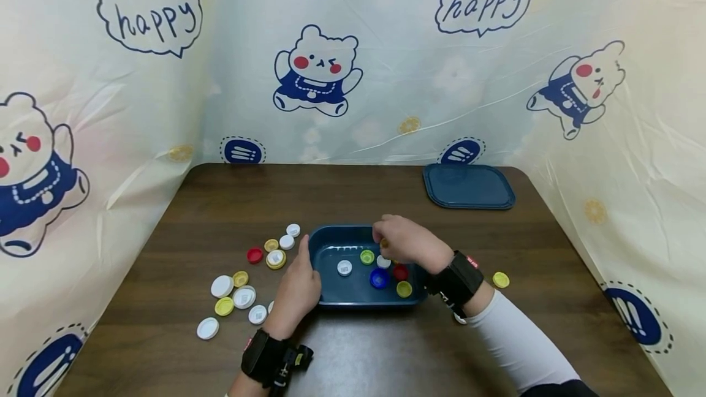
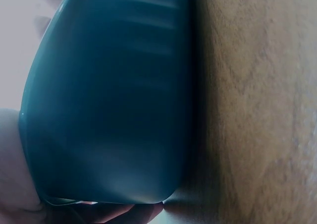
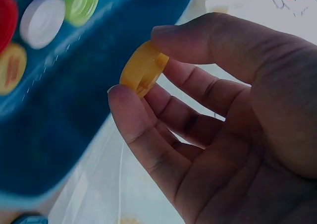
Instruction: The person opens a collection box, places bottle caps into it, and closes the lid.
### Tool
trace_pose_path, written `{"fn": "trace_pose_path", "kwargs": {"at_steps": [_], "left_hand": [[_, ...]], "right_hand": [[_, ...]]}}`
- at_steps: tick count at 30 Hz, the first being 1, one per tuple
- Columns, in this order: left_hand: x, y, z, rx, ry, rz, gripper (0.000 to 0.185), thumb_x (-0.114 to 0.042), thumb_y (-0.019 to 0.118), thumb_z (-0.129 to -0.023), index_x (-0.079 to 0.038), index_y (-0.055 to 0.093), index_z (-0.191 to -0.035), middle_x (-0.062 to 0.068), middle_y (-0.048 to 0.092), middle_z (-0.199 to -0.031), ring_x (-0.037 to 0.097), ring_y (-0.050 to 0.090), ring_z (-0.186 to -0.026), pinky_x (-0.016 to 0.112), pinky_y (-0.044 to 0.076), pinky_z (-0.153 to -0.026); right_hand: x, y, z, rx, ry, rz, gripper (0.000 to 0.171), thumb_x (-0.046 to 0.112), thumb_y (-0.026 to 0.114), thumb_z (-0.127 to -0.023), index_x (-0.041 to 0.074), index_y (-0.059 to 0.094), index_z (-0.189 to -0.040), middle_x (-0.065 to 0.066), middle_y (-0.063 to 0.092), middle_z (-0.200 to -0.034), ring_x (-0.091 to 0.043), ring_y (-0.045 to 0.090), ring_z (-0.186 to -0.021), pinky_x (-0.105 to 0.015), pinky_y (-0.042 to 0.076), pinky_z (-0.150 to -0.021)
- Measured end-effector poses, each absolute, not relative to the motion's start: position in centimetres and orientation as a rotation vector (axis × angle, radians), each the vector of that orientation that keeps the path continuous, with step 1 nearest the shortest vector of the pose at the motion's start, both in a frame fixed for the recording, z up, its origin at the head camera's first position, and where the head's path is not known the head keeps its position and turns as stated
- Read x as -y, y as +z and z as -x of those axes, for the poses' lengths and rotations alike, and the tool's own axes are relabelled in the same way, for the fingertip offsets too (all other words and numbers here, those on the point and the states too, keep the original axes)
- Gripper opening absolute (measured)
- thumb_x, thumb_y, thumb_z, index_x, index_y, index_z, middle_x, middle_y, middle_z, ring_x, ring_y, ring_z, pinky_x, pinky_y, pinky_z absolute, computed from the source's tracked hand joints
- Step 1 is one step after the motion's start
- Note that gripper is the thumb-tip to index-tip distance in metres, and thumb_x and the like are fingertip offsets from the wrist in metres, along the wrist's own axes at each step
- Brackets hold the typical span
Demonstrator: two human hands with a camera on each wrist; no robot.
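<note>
A dark blue tray (image 1: 326, 233) sits on the brown table (image 1: 386, 348) and holds several bottle caps, among them a white one (image 1: 344, 268), a green one (image 1: 367, 257) and a blue one (image 1: 379, 278). My left hand (image 1: 300, 283) holds the tray's left wall (image 2: 114, 100), thumb up along the rim. My right hand (image 1: 386, 234) hovers over the far part of the tray and pinches an orange-yellow cap (image 3: 146, 73) between thumb and forefinger. In the right wrist view the tray (image 3: 74, 100) lies just behind that cap.
Several loose caps, white, yellow and red, lie on the table left of the tray (image 1: 242, 290). One yellow cap (image 1: 501, 279) lies to the right. A blue lid (image 1: 469, 186) rests at the back right. Printed curtain walls (image 1: 353, 78) close three sides.
</note>
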State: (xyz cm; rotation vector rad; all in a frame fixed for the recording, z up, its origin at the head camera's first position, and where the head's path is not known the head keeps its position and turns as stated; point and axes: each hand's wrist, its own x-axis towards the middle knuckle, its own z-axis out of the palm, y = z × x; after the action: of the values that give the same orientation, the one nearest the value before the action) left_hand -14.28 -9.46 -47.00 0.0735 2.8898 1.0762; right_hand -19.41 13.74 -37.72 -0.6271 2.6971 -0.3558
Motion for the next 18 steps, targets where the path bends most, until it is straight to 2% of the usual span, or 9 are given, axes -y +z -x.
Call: {"fn": "trace_pose_path", "kwargs": {"at_steps": [4,11,18], "left_hand": [[9.5,-47.0,14.3,-2.889,1.076,-0.076,0.069,0.002,0.05,-0.096,0.005,0.018,-0.157,0.032,0.051,-0.141,0.031,0.061,-0.087,0.044,0.051,-0.069],[9.5,-46.8,14.2,-2.876,1.075,-0.065,0.069,0.001,0.05,-0.097,0.004,0.017,-0.158,0.032,0.05,-0.143,0.036,0.063,-0.102,0.055,0.053,-0.088],[9.4,-46.7,14.2,-2.863,1.064,-0.053,0.069,0.0,0.051,-0.098,0.003,0.017,-0.158,0.031,0.051,-0.141,0.034,0.063,-0.098,0.054,0.054,-0.088]], "right_hand": [[-12.4,-38.1,19.2,-2.668,-0.339,0.683,0.018,0.013,0.074,-0.091,0.008,0.07,-0.107,-0.003,0.054,-0.097,-0.019,0.053,-0.085,-0.031,0.05,-0.071],[-10.5,-38.6,19.1,-2.627,-0.272,0.737,0.017,0.015,0.074,-0.092,0.009,0.07,-0.108,-0.002,0.055,-0.098,-0.017,0.054,-0.084,-0.029,0.05,-0.072],[-9.8,-39.3,19.1,-2.613,-0.259,0.765,0.018,0.014,0.073,-0.092,0.01,0.07,-0.109,0.0,0.054,-0.096,-0.014,0.055,-0.078,-0.025,0.049,-0.065]]}}
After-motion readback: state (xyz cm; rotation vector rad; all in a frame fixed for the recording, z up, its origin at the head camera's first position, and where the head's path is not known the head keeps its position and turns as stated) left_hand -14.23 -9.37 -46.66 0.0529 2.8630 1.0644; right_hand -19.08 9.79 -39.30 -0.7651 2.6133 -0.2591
